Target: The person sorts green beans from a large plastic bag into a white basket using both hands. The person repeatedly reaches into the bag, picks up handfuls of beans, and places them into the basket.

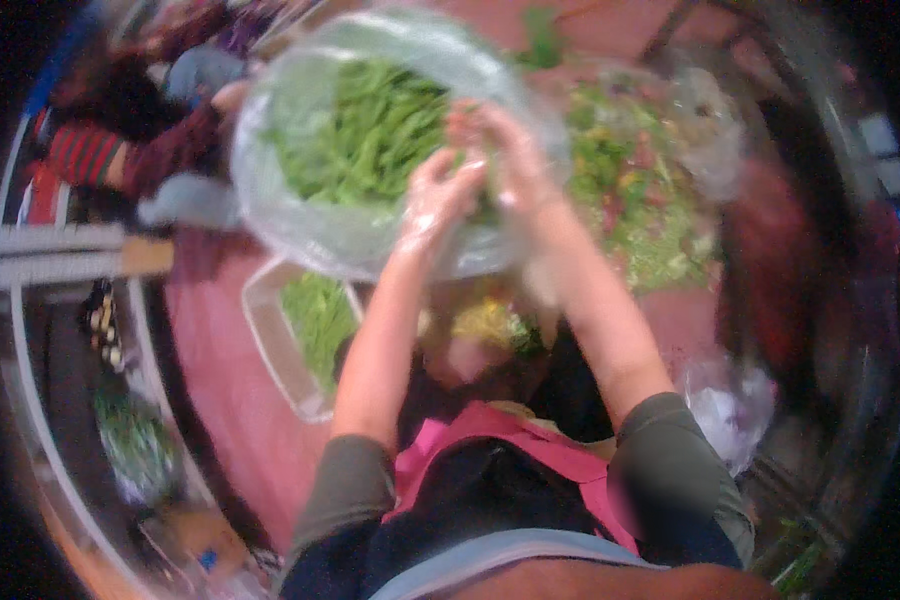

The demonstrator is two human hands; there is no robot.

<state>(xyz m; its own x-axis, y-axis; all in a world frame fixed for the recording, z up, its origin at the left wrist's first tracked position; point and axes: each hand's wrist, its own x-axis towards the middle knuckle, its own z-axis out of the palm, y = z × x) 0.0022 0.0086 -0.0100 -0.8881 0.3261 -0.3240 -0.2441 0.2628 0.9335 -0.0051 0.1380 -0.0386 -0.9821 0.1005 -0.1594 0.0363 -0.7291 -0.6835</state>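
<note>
A large clear plastic bag [292,232] lies spread open in front of me. Inside it is a heap of green vegetable stalks or pods [375,135], too blurred to name more exactly. My left hand [446,187] is over the right part of the bag, its fingers bent towards my other hand. Close against it, my right hand [506,146] reaches in from the right with its fingers extended. Both hands have a wet or filmy shine. A little green shows between them, but blur hides whether either one grips anything.
Left of my forearm stands a pale rectangular tub [259,307] of shredded-looking greens [319,322]. Mixed vegetable trimmings [630,180] cover the reddish floor at right. Another person's striped sleeve [86,155] is at upper left. A crumpled clear bag [727,412] lies by my right elbow.
</note>
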